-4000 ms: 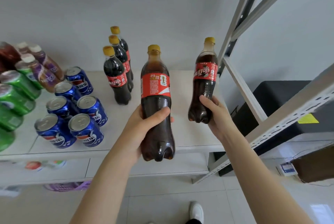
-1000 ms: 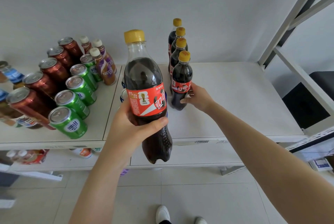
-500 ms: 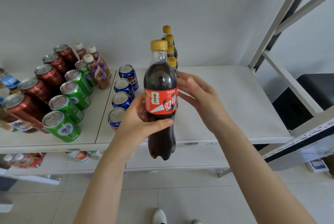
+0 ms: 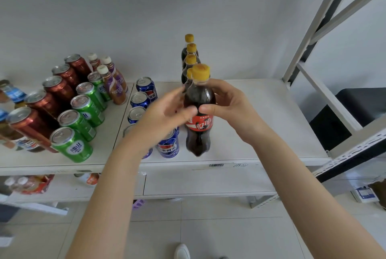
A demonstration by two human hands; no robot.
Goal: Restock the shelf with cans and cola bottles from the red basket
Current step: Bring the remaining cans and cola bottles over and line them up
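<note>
Both hands clasp glossy round cola bottle (image 4: 199, 112), ridged yellow cap.

Bright, even; edges warped, slight blur.

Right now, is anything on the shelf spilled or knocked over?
No, nothing stands out. The yellow-capped cola bottle stands upright at the front of its row on the white shelf, between the left hand and right hand. The blue cans, green cans and red cans stand in rows; no liquid shows.
</note>
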